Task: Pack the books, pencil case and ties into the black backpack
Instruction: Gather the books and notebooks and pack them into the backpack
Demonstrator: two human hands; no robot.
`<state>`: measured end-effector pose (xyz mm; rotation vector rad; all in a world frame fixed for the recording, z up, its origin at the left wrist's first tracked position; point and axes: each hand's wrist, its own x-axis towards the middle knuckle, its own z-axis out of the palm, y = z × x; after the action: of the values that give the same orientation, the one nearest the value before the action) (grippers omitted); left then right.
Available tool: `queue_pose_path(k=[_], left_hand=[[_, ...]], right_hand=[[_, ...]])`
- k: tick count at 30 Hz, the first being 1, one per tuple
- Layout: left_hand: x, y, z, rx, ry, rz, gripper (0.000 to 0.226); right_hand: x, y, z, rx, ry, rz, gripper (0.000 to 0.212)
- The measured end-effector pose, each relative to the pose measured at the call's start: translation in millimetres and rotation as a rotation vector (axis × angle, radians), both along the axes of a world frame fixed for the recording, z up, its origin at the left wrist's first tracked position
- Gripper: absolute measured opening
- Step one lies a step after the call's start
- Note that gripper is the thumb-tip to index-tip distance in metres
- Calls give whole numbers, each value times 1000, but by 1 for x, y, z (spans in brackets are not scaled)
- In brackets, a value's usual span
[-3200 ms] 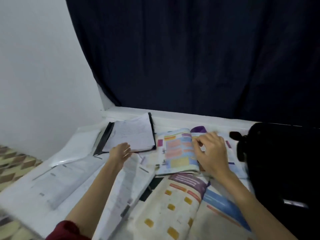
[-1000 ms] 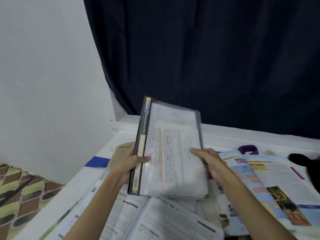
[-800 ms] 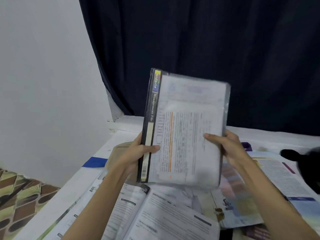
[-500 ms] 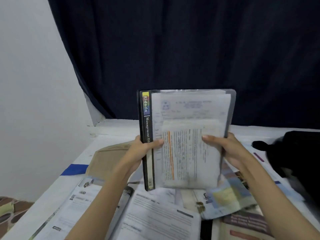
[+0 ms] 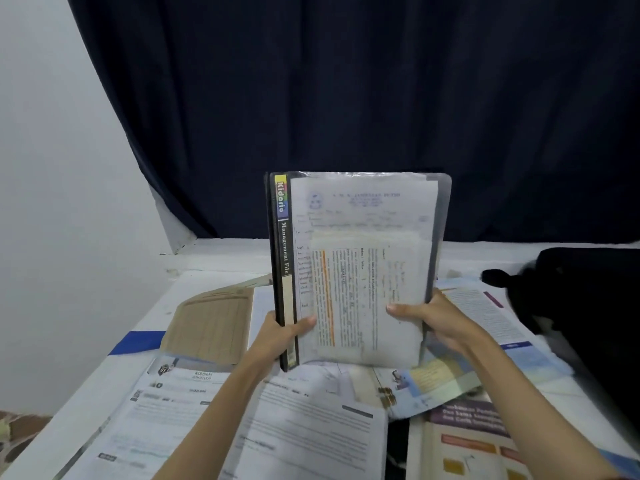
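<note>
I hold a clear management file [image 5: 356, 244] with a black spine, full of printed sheets, upright above the table. My left hand [image 5: 277, 334] grips its lower spine edge, thumb on the front. My right hand [image 5: 440, 320] grips its lower right edge. The black backpack [image 5: 588, 306] lies on the table at the right, apart from the file. Several open books lie under my arms: a white workbook [image 5: 294, 434], a colourful textbook [image 5: 478, 327] and another with orange boxes [image 5: 474, 445]. No pencil case or ties show.
A brown paper folder [image 5: 211, 323] lies at the left behind the workbook, beside a blue tape strip [image 5: 138, 341]. The white table [image 5: 194, 282] meets a dark curtain [image 5: 346, 98] at the back and a white wall [image 5: 52, 168] on the left. Patterned floor [image 5: 17, 431] shows lower left.
Both hands took the file off the table, lifted it and turned it upright. It now stands straighter and more centred than half a second ago. My view shifted right, showing more of the backpack.
</note>
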<state>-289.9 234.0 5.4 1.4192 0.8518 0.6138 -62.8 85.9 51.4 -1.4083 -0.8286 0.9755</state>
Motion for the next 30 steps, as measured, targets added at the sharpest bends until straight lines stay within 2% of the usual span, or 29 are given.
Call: queue_pose_path(k=[1, 3, 4, 8, 10, 12, 15, 18, 20, 22, 23, 25, 27, 28, 30], left_hand=[[3, -6, 7, 8, -10, -3, 79], [11, -17, 16, 46, -17, -19, 23], [17, -22, 19, 76, -16, -27, 16], [47, -45, 34, 121, -81, -71, 17], [70, -59, 38, 101, -81, -112, 31], [96, -80, 45, 77, -85, -177, 38], [138, -128, 59, 74, -124, -302, 21], [181, -184, 68, 75, -171, -384, 19], [210, -218, 71, -38, -248, -428, 24], [241, -250, 68, -268, -323, -429, 40], [255, -270, 64, -310, -311, -407, 39], [277, -313, 47, -226, -183, -390, 27], [292, -351, 23, 76, -60, -473, 18], [297, -364, 12, 245, -30, -578, 31], [302, -383, 2, 404, 53, -747, 71]], right_hand=[[2, -4, 2, 4, -10, -7, 38], [6, -14, 5, 9, -33, -30, 43], [9, -21, 6, 13, -26, -48, 46], [26, -60, 22, 58, -10, -137, 42], [38, -89, 35, 99, -33, -188, 38], [53, -124, 48, 135, -59, -225, 43], [77, -184, 65, 176, -89, -283, 44], [108, -250, 74, 198, -105, -383, 39], [137, -296, 72, 212, -101, -472, 43], [167, -339, 70, 208, -81, -558, 52], [180, -359, 70, 207, -85, -586, 48], [205, -398, 72, 213, -100, -620, 33], [227, -431, 72, 216, -92, -632, 31], [238, -445, 70, 213, -85, -634, 31], [257, -468, 67, 191, -70, -624, 35]])
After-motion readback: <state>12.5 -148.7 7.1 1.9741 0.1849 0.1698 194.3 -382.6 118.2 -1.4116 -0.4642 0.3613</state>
